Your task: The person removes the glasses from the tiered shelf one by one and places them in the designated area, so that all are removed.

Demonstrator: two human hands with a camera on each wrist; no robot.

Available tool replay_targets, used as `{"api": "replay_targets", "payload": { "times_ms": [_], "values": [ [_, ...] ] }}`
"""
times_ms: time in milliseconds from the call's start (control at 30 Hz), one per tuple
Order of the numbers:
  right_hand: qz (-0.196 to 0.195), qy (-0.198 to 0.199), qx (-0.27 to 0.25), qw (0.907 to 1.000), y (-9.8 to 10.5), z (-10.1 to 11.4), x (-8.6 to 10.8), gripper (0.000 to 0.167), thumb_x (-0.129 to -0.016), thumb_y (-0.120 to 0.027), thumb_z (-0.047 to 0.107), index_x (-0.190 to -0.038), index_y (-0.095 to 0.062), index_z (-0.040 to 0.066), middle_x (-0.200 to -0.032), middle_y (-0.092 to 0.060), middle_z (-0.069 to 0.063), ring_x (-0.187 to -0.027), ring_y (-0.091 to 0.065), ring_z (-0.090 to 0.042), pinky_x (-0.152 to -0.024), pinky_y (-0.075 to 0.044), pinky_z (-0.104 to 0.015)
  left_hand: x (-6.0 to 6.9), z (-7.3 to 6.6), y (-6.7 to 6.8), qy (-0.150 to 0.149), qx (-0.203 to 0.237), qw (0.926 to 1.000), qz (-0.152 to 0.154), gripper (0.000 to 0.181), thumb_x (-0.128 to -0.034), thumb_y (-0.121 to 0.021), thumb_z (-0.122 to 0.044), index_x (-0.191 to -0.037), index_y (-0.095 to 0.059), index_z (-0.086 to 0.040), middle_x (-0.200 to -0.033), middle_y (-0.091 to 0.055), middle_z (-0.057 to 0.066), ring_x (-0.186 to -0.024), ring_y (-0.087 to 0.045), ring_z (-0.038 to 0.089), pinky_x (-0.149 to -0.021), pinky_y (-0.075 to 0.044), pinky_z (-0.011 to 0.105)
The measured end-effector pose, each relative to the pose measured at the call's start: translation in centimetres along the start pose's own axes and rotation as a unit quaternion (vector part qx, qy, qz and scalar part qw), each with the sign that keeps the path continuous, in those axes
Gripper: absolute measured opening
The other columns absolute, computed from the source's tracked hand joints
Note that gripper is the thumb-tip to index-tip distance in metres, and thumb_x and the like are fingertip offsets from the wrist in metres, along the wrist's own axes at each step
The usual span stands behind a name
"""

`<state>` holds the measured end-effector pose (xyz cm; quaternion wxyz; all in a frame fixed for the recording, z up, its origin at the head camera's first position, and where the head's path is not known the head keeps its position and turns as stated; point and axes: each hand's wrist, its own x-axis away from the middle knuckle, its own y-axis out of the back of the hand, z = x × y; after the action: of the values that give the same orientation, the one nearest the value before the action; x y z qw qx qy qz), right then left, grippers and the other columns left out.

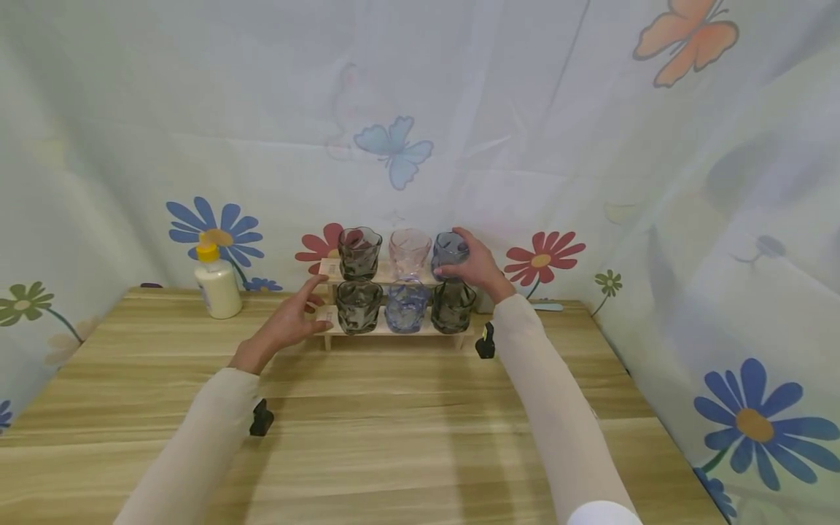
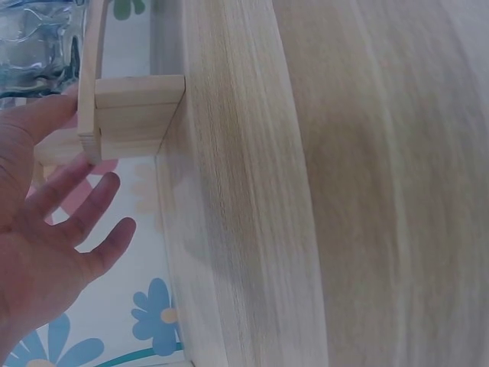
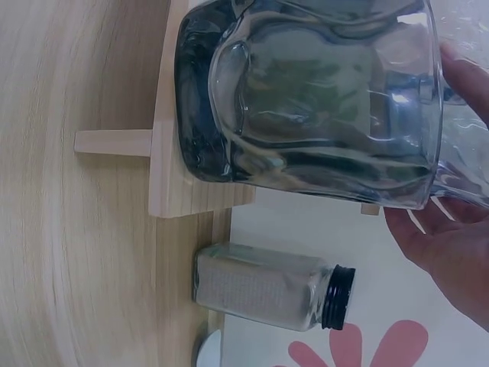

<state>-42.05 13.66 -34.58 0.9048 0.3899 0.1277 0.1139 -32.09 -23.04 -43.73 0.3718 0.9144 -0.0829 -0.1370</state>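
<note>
Gripping the blue-grey glass (image 1: pixel 446 253), the right hand (image 1: pixel 484 268) has its thumb across the front and its fingers round the far side. This glass is at the right end of the upper tier of the wooden rack (image 3: pixel 197 200); whether its base touches the shelf cannot be told, since the dark glass (image 1: pixel 453 310) on the tier below partly hides it.

Beside it on the upper tier stand the pink glass (image 1: pixel 410 251) in the middle and the smoky glass (image 1: pixel 359 255) at the left. Below, the blue glass (image 1: pixel 405 310) is between the dark glass and the olive glass (image 1: pixel 358 310).

The left hand (image 1: pixel 289 319) is at the rack's left end, fingers loose and spread, the thumb touching the lower shelf.

A black-lidded jar (image 3: pixel 260 284) stands just beside the rack's right end. A yellow-capped bottle (image 1: pixel 219 292) stands on the table (image 1: pixel 367 437), well to the left. Behind, a sheet (image 1: pixel 262 95) shows printed flowers and butterflies.
</note>
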Motion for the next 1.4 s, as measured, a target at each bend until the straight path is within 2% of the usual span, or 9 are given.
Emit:
{"api": "replay_targets", "payload": {
  "times_ms": [333,600,1000,1233,1400],
  "values": [
    [-0.012,-0.012,-0.001,0.9999,-0.1,-0.1,-0.1,0.096,-0.082,-0.084,0.029,-0.158,-0.026,0.022,-0.157,-0.037,-0.019,-0.140,-0.042,-0.041,-0.111,-0.039,-0.055,-0.1,0.4,-0.2,-0.003,0.000,1.0000,-0.002,0.087,-0.0893,-0.073,-0.010,-0.157,-0.019,-0.014,-0.128,-0.055,0.033,-0.115,-0.057,0.051,-0.099,-0.045,0.063],
    [-0.016,-0.009,0.000,0.9998,-0.1,0.0,0.2,0.095,-0.082,-0.083,0.029,-0.158,-0.027,0.021,-0.154,-0.042,-0.019,-0.140,-0.043,-0.040,-0.112,-0.039,-0.054,-0.3,0.5,-0.2,0.013,0.000,0.9999,-0.001,0.089,-0.0883,-0.074,-0.011,-0.158,-0.018,-0.017,-0.129,-0.055,0.031,-0.117,-0.057,0.051,-0.100,-0.045,0.063],
    [-0.029,-0.008,-0.014,0.9994,0.0,0.0,0.4,0.093,-0.082,-0.084,0.027,-0.158,-0.030,0.022,-0.153,-0.043,-0.019,-0.139,-0.043,-0.039,-0.110,-0.041,-0.054,-0.3,0.4,-0.2,0.012,-0.003,0.9999,0.002,0.090,-0.0881,-0.075,-0.012,-0.157,-0.018,-0.017,-0.129,-0.055,0.032,-0.116,-0.058,0.052,-0.099,-0.046,0.064],
    [-0.041,-0.013,-0.003,0.9991,0.5,-0.4,0.5,0.093,-0.081,-0.084,0.027,-0.158,-0.031,0.021,-0.153,-0.044,-0.019,-0.140,-0.043,-0.039,-0.112,-0.040,-0.053,-0.3,0.4,-0.2,0.010,-0.005,0.9999,0.000,0.089,-0.0883,-0.075,-0.013,-0.157,-0.019,-0.016,-0.128,-0.056,0.033,-0.114,-0.058,0.052,-0.097,-0.047,0.064],
    [-0.044,-0.014,0.002,0.9989,1.1,-0.5,0.7,0.093,-0.081,-0.084,0.028,-0.158,-0.031,0.022,-0.155,-0.041,-0.017,-0.143,-0.039,-0.038,-0.113,-0.039,-0.052,-0.3,0.3,-0.1,0.020,0.000,0.9998,0.004,0.089,-0.0886,-0.074,-0.012,-0.158,-0.018,-0.017,-0.130,-0.055,0.032,-0.116,-0.057,0.052,-0.098,-0.046,0.064]
  ]
}}
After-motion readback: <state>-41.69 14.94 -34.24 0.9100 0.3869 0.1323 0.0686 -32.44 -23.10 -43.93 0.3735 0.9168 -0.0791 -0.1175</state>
